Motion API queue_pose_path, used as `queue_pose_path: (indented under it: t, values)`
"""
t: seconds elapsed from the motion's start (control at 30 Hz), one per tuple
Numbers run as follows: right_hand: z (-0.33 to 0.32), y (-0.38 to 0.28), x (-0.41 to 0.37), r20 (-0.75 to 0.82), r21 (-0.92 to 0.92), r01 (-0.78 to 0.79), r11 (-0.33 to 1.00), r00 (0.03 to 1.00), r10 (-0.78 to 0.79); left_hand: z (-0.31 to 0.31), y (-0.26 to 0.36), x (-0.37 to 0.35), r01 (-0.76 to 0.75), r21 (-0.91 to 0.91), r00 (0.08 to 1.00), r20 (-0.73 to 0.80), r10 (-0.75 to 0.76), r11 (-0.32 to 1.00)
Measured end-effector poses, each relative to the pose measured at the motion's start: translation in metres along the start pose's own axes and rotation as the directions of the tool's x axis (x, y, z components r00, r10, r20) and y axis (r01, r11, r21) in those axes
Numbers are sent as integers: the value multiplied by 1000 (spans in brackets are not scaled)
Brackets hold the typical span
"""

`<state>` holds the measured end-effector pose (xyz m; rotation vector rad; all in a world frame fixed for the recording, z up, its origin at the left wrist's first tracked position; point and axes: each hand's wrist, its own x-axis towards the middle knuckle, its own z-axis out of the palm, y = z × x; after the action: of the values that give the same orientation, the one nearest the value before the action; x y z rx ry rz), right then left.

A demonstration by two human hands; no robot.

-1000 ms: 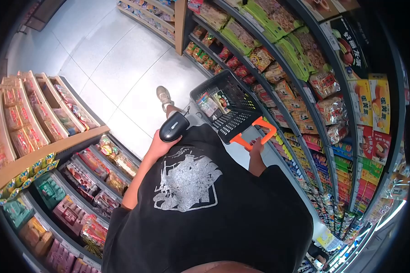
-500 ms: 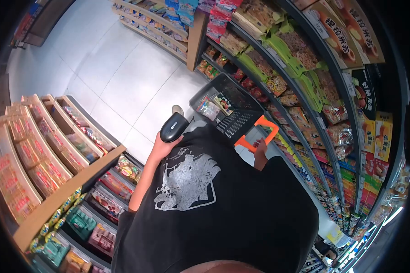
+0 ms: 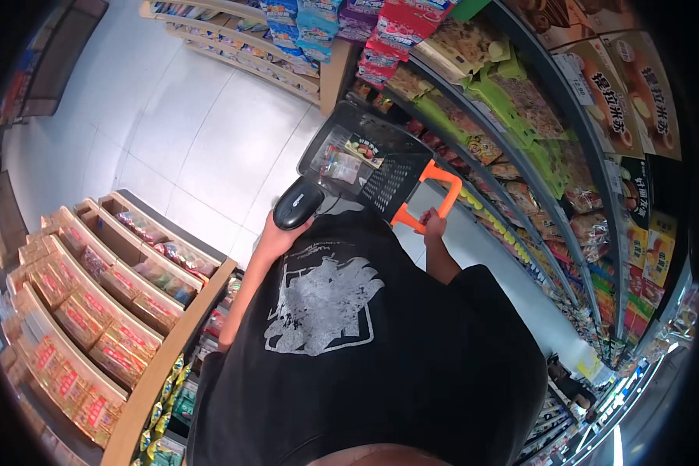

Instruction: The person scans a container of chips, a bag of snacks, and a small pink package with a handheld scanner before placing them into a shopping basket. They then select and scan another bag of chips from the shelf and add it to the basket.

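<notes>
packets [image 3: 340, 167] in basket [image 3: 388, 186] | shelving [image 3: 615, 186] right of basket | stand [image 3: 171, 361] left

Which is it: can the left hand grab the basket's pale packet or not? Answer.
Probably not: the left hand holds a black device, though the open basket leaves the pale packet uncovered.

Basket [image 3: 396, 185], dark grey to black, patterned with rows of small holes; handle [image 3: 452, 185], bright orange. Device [image 3: 298, 208], glossy black with a small pale mark [image 3: 300, 199]. Shirt [image 3: 443, 373], black, bearing a mottled silver-white print [image 3: 318, 307]. Floor [image 3: 210, 132], pale grey-white, crossed by thin darker lines. Pouches [image 3: 317, 29], blue, purple and pinkish red. Ledge [image 3: 171, 357], light tan. Boxes [image 3: 604, 97], brown and beige.
</notes>
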<state>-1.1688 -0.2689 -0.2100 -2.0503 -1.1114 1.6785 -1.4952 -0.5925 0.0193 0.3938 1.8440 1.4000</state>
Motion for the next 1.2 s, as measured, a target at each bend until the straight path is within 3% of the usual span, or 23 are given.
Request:
queue_pose_path:
  t: [0.2, 0.3, 0.43, 0.63, 0.73, 0.93, 1.2]
  values:
    - [53, -5, -8, 12, -33, 57, 998, 998, -56, -39, 13, 57, -15, 71, 984, 177, 3, 997]
    - [80, -12, -12, 39, -53, 68, 996, 997, -66, -56, 35, 93, -45, 57, 939, 344, 22, 997]
    - [111, -10, -17, 9, -74, 108, 991, 994, -107, -64, 62, 114, -184, 128, 924, 360, 127, 975]
    - [143, -8, -31, -30, -118, 110, 987, 993, -114, -87, 50, 146, -237, 59, 845, 505, 176, 970]
    - [150, -11, -42, -46, -99, 69, 993, 996, -74, -98, 48, 153, -181, 88, 830, 548, 104, 980]
    - [158, -12, -53, -93, -51, 61, 997, 994, -65, -108, 49, 157, -149, 13, 804, 584, 113, 989]
    - [156, -9, -39, -109, -79, 63, 995, 991, -71, -132, 46, 151, -189, 76, 806, 582, 111, 979]
